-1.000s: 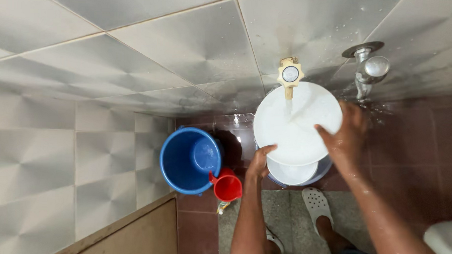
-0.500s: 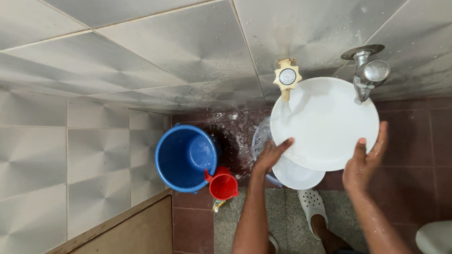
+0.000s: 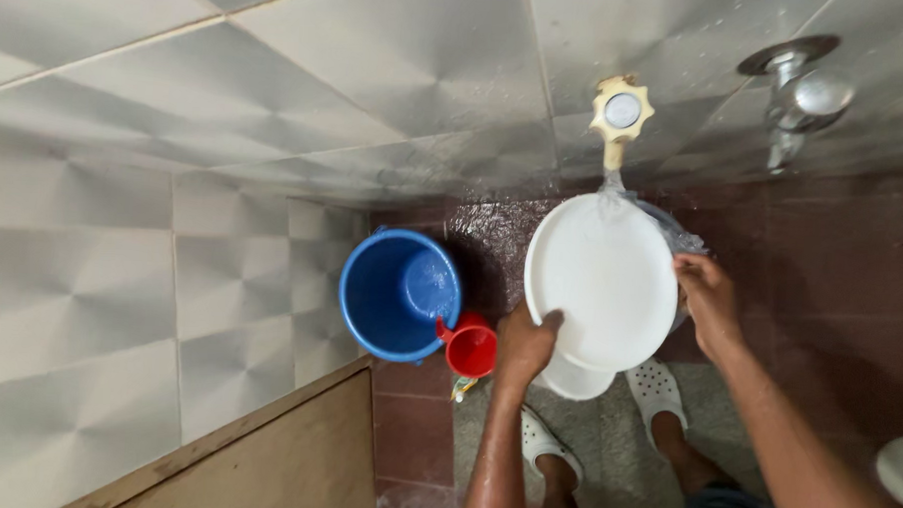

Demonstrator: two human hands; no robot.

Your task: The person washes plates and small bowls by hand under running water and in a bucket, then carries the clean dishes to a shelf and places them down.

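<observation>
I hold a round white plate (image 3: 601, 279) tilted under a running wall tap with a yellow handle (image 3: 621, 112). My left hand (image 3: 524, 347) grips the plate's lower left rim, thumb on its face. My right hand (image 3: 708, 303) grips the right rim. Water falls from the tap onto the plate's top edge. Below the plate, a second white plate (image 3: 574, 381) shows partly, and the rim of a basin (image 3: 674, 237) shows behind.
A blue bucket (image 3: 400, 294) stands on the floor to the left, a red mug (image 3: 470, 349) beside it. A chrome tap (image 3: 799, 96) sits on the wall at upper right. My feet wear white clogs (image 3: 655, 388). A wooden panel (image 3: 265, 448) lies at lower left.
The plate has swung from facing up under both taps to a steeper tilt, narrower in view. My right hand moved from its lower right edge up to the right rim.
</observation>
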